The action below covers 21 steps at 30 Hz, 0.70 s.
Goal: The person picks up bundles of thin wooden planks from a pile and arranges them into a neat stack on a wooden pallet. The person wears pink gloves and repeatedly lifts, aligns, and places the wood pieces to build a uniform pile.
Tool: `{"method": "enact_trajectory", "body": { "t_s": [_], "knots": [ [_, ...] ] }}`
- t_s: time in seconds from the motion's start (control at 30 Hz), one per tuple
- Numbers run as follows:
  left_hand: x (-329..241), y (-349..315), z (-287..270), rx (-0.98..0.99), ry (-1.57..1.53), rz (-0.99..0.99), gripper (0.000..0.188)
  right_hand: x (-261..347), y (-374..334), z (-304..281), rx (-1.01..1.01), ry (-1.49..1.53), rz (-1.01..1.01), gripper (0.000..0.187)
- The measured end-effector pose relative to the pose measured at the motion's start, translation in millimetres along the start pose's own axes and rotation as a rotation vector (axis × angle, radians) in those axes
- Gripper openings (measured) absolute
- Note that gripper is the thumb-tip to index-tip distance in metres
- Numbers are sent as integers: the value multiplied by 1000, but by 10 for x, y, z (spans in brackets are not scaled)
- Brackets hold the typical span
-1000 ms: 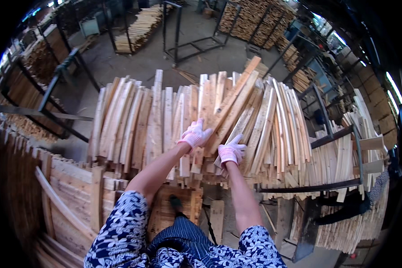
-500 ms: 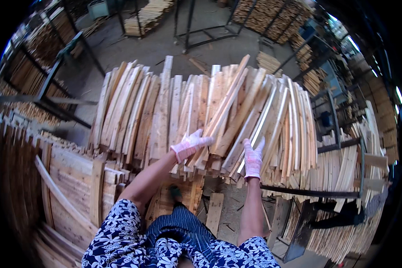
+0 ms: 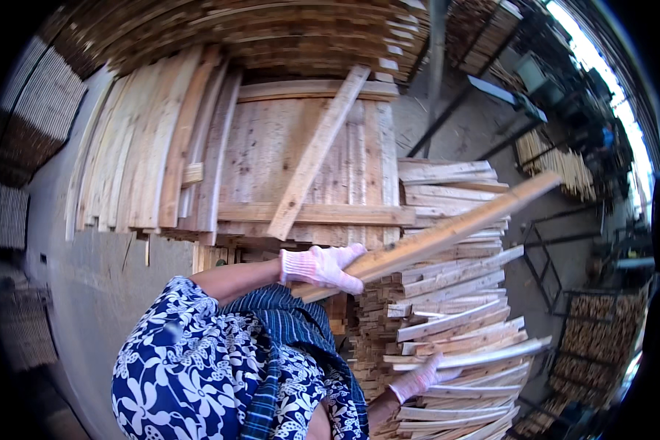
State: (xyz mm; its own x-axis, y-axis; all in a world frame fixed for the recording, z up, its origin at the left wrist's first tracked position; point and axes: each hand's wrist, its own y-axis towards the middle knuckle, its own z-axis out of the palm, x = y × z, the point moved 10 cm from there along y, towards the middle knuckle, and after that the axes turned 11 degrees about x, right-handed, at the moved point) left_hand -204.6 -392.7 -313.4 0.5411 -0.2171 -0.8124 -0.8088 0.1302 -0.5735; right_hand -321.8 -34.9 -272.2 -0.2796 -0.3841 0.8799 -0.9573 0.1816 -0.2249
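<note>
My left hand [image 3: 323,268], in a pinkish-white knit glove, is closed round a long wooden plank [image 3: 455,229]. The plank slants up to the right, its far end over the floor beyond the pile. Lower right, my gloved right hand [image 3: 418,378] grips a pale wooden slat [image 3: 484,357] lying along the top of the slat pile [image 3: 458,323]; its fingertips are partly hidden. Ahead of my left hand is a wooden panel stack [image 3: 301,158] with cross battens, and a loose diagonal board [image 3: 319,154] rests across it.
Left of the panel, long boards [image 3: 139,147] lie side by side. A tall stack of timber [image 3: 257,33] rises behind. Dark metal posts [image 3: 436,66] stand beyond the pile, with a metal frame [image 3: 546,268] and more stacked wood [image 3: 598,345] at the right. Bundled stacks [image 3: 40,103] line the far left.
My view has swung left from the slat pile to the panel stack. The left hand has carried a plank off the pile; the right hand remains at the slats.
</note>
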Motion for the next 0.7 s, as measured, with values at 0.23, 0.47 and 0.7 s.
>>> {"method": "enact_trajectory", "body": {
  "t_s": [0.23, 0.47, 0.7],
  "knots": [
    [692, -1089, -581, -365, -426, 76, 84, 849, -631, 1854, 725, 339, -157, 95],
    [1255, -1352, -1118, -950, -46, -97, 82, 931, -1230, 3401, 1113, -62, -482, 96],
    [1594, -2067, -746, -913, -85, -194, 86, 835, -1303, 3704, 902, -817, -586, 84]
  ]
}}
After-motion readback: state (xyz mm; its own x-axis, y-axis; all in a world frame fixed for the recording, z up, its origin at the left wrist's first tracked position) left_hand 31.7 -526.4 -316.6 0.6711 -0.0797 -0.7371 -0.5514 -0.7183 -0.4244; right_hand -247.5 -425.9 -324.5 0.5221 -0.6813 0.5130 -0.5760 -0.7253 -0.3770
